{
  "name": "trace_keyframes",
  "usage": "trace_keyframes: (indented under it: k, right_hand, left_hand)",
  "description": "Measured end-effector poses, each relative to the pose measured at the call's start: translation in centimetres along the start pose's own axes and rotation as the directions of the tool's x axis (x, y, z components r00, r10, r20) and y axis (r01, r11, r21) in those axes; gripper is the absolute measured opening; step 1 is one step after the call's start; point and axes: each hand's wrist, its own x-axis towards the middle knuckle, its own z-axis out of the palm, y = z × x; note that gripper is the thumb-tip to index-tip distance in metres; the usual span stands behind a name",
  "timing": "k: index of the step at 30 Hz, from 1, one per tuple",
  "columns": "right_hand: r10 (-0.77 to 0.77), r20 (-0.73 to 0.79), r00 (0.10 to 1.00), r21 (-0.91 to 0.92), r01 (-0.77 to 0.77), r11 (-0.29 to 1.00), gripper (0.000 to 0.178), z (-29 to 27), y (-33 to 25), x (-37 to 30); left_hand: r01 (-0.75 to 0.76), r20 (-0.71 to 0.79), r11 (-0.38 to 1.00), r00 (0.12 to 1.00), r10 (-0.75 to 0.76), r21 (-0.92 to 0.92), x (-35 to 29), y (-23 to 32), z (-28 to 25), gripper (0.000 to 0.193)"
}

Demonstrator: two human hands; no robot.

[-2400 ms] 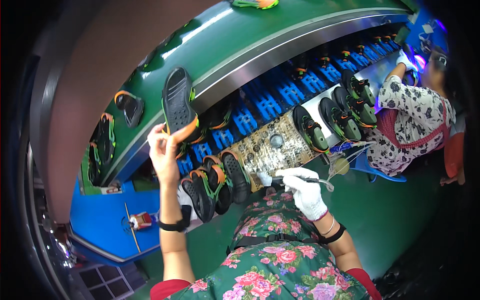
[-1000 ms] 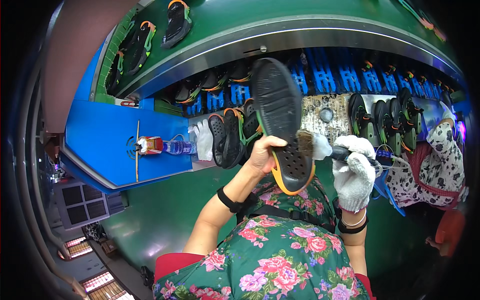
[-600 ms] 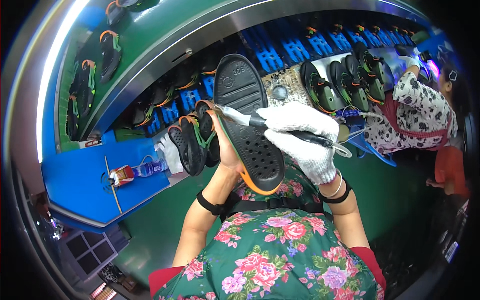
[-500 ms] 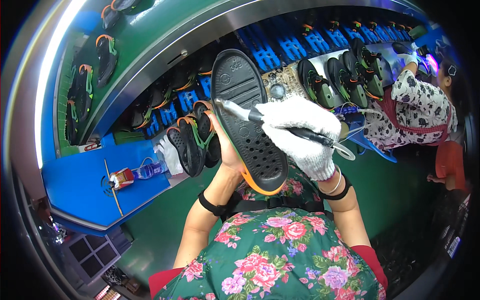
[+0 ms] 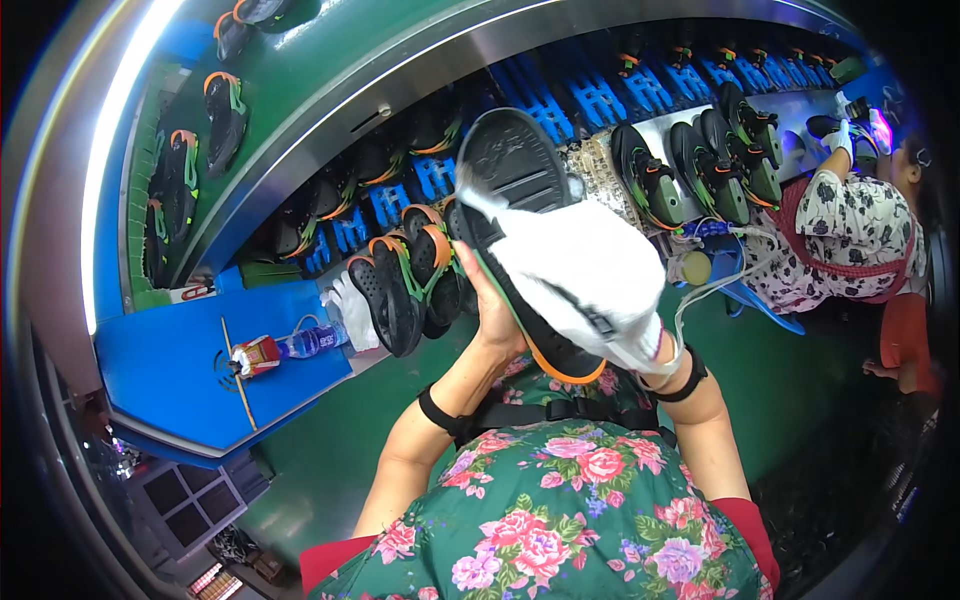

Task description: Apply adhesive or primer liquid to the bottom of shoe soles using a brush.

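Observation:
My bare left hand [image 5: 497,312] grips a black shoe sole [image 5: 515,150] from its left side and holds it up in front of me. The sole has ridges near its toe and an orange rim at the heel. Over it, my right hand [image 5: 590,260], in a white knitted glove, is closed round a slim brush [image 5: 483,200] with a dark handle. The blurred pale tip lies against the sole's left part. A thin clear tube [image 5: 690,310] hangs by the right wrist. The glove hides much of the sole's middle and heel.
Black clogs with orange and green trim [image 5: 385,300] stand left of my hands. More dark shoes [image 5: 650,180] line the bench at right, before blue racks [image 5: 600,100]. A blue table [image 5: 170,350] holds a bottle [image 5: 315,342]. A co-worker [image 5: 850,230] sits at far right.
The view has shifted a little. My right hand has moved up the sole with the brush and now covers more of it. My left hand keeps its hold.

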Motion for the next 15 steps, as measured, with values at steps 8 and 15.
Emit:
trace_keyframes:
  k: [8, 15]
  right_hand:
    - [-0.026, -0.085, 0.996, -0.039, 0.023, 0.999, 0.027, 0.3, 0.2, 0.3]
    - [0.093, -0.146, 0.985, 0.092, -0.081, 0.993, 0.03, 2.3, 1.0, -2.2]
  left_hand:
    - [0.013, -0.388, 0.777, 0.872, 0.299, 0.63, 1.8, 0.0, 1.8, 0.09]
    - [0.023, -0.316, 0.915, 0.942, 0.116, 0.403, 2.6, 1.3, 1.0, 0.091]
